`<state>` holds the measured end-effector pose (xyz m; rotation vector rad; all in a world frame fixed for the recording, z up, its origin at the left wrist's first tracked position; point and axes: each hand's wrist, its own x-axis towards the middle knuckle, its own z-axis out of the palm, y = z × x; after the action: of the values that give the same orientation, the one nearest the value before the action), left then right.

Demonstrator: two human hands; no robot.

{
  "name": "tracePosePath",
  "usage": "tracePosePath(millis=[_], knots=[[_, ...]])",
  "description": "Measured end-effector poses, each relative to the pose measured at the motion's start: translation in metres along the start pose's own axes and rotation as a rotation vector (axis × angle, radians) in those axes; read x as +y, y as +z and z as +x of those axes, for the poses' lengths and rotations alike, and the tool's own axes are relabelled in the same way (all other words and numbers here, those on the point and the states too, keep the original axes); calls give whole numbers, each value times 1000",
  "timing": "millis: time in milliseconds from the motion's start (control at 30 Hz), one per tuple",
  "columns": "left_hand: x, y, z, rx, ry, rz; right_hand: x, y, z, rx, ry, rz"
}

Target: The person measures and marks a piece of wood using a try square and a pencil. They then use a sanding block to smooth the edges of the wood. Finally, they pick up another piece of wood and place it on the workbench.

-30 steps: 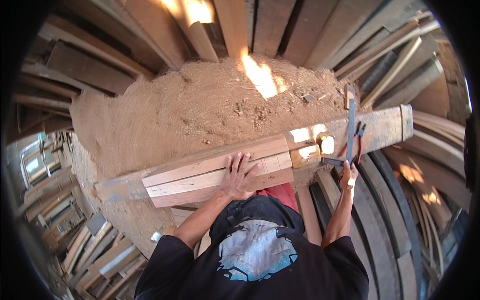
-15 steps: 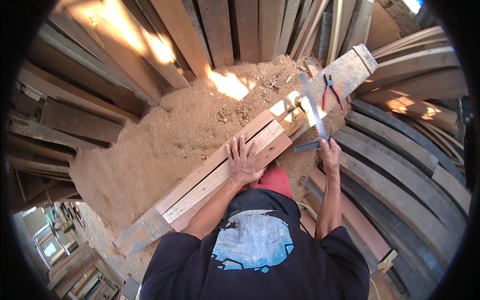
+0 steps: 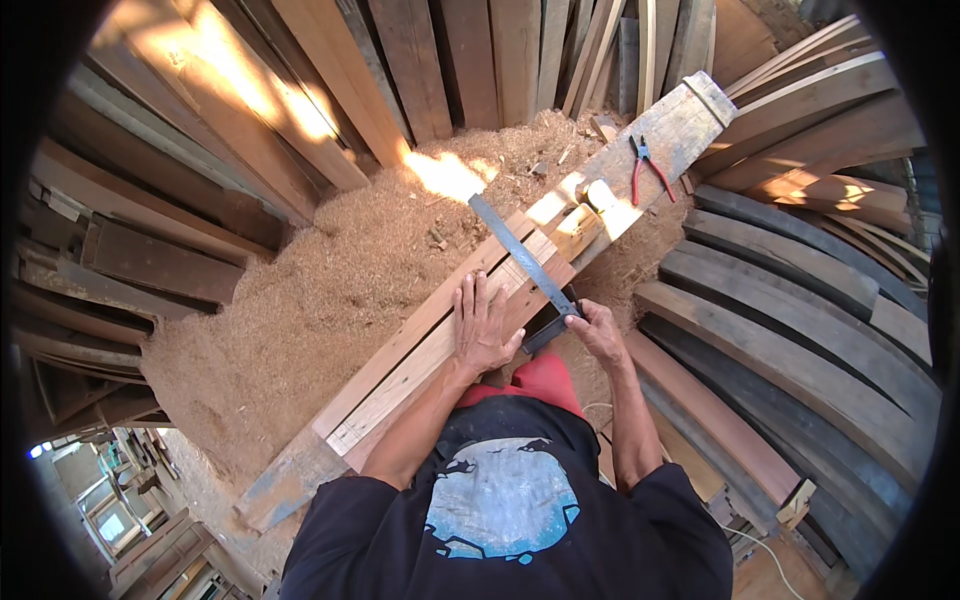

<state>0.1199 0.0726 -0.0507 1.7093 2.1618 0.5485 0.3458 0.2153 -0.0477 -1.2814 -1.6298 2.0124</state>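
Observation:
Several lengths of squared timber lie side by side on a long plank bench, with dark gaps between them. Flat on top of the timber, fingers stretched out, rests my left hand. My right hand is closed on a try square near the corner of its dark stock. The metal blade lies slantwise across the timber near its far right end, and the stock is on the side nearer to me. Pencil-like lines cross the timber near that end.
Red-handled pliers lie on the plank bench, beyond a wooden block-like tool with a rounded pale part. Wood shavings cover the ground to the left. Stacked boards line the right, and upright boards the back.
My right hand has brought the try square left and nearer, from raised beside the timber to lying across it. My left hand stays flat on the timber. The view has shifted slightly.

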Motion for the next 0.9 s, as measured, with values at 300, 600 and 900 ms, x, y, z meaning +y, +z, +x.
tracePosePath(millis=[300,600,900], knots=[[36,-3,23,-126,6,-83,-2,30,18,209,127,-13],[32,6,44,-110,0,-62,7,38,27,244,195,148],[32,14,42,-48,13,-22,12,43,20,238,196,276]])
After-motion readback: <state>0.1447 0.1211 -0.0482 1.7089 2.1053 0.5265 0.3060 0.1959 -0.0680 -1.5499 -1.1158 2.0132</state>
